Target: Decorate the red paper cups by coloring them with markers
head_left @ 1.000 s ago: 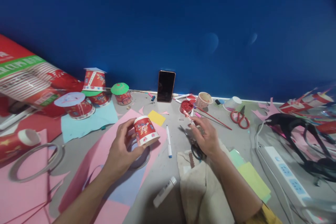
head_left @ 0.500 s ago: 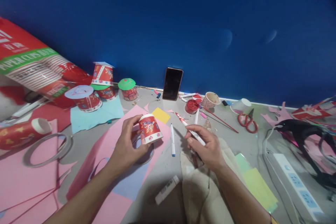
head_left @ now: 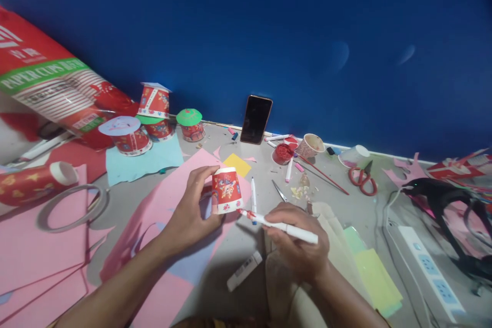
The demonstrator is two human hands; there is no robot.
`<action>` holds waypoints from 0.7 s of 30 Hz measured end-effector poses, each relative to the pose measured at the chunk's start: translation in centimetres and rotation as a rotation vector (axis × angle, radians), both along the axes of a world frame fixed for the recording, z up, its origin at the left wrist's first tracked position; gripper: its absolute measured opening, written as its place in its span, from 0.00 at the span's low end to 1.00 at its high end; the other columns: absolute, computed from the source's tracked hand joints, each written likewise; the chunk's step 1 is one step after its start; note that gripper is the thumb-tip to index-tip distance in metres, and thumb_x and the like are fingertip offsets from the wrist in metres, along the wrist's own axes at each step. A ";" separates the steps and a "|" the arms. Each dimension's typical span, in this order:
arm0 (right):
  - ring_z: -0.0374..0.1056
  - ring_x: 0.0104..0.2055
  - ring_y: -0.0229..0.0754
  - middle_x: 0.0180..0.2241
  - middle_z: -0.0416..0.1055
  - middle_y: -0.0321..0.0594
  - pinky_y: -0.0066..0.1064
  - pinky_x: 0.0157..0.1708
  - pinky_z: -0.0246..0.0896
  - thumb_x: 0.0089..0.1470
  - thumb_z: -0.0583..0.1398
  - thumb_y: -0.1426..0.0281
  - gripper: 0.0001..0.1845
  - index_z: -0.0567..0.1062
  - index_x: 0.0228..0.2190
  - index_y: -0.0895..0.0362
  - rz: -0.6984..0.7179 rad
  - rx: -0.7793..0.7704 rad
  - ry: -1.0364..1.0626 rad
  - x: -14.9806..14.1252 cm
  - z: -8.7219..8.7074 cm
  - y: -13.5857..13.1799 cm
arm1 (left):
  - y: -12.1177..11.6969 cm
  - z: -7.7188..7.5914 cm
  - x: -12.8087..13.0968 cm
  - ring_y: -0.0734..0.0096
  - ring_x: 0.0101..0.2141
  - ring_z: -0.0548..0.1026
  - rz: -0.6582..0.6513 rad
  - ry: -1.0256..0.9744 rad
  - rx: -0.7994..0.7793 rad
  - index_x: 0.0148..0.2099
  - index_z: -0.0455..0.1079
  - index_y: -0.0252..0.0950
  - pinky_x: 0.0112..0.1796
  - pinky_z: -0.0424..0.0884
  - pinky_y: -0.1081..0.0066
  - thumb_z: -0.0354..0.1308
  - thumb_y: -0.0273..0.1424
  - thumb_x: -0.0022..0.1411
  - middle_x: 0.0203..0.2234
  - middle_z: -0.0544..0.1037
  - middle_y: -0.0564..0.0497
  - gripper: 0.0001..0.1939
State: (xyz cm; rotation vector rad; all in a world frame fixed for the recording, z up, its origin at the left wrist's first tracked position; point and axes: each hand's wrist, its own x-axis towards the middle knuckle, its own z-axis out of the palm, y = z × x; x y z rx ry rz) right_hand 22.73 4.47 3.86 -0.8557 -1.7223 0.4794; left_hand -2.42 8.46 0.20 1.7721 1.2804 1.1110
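A red patterned paper cup (head_left: 226, 188), turned upside down, is gripped between the thumb and fingers of my left hand (head_left: 194, 212). My right hand (head_left: 302, 241) is closed around a white marker (head_left: 290, 229) with a red-stained tip. That tip lies at the cup's white lower rim; whether it touches I cannot tell. Behind the hands, a white marker with a blue end (head_left: 253, 189) rests on the table, near a small pointed metal tool (head_left: 280, 191). A white glue stick (head_left: 244, 271) is below, between my forearms.
Decorated cups with paper tops (head_left: 128, 138) stand back left by a paper-cup bag (head_left: 49, 77). A phone (head_left: 256, 119) leans on the blue wall. Red-handled scissors (head_left: 362, 180), a glue gun-like black object (head_left: 434, 200) and a power strip (head_left: 430, 269) are right. Pink paper (head_left: 165, 215) lies beneath my left hand.
My right hand has brought the marker left and down to the cup's rim, its tip now pointing left. The cup in my left hand has shifted slightly right and stands straighter.
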 end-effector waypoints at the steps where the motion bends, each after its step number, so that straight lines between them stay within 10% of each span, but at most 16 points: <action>1: 0.81 0.29 0.46 0.30 0.86 0.42 0.35 0.30 0.77 0.68 0.67 0.74 0.08 0.86 0.45 0.52 0.002 0.024 -0.016 -0.1 0.0 -0.1 | 0.0 0.0 0.0 0.44 0.70 0.70 -0.006 0.012 0.007 0.72 0.62 0.45 0.67 0.75 0.47 0.65 0.32 0.60 0.69 0.67 0.40 0.39; 21: 0.80 0.28 0.44 0.29 0.85 0.40 0.33 0.30 0.77 0.69 0.65 0.71 0.06 0.85 0.41 0.51 -0.018 0.031 -0.176 0.1 -0.4 0.0 | -0.1 0.1 -0.1 0.43 0.70 0.71 -0.083 0.060 0.022 0.73 0.61 0.45 0.65 0.78 0.48 0.68 0.36 0.65 0.69 0.67 0.39 0.37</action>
